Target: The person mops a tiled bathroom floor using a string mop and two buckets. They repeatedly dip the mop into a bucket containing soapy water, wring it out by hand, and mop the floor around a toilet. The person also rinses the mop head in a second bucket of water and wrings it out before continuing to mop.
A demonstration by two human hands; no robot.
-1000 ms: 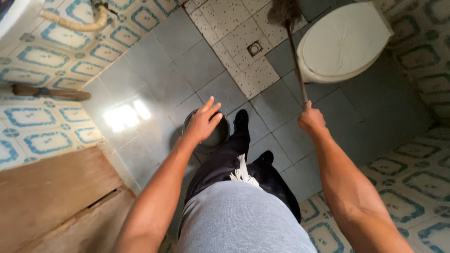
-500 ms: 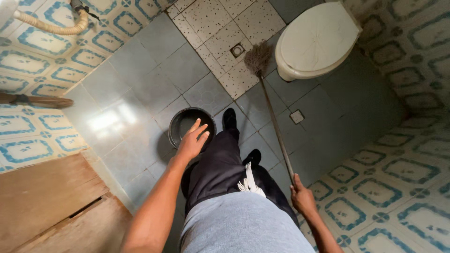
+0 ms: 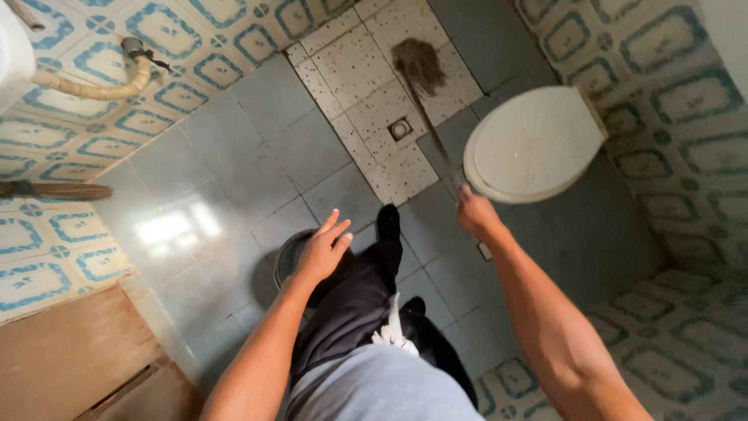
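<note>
1. Head view shows your left hand [image 3: 321, 251] open, fingers spread, hovering over the dark bucket [image 3: 290, 265] beside your shoe [image 3: 387, 221]; one step back could tip it.
2. Your right hand [image 3: 473, 213] is closed around the mop handle [image 3: 433, 132], close to the toilet [image 3: 534, 143]; a wide swing could strike it.
3. Its mop head [image 3: 418, 64] rests on the speckled tiles past the drain [image 3: 400, 129]; strands might snag there.
</note>
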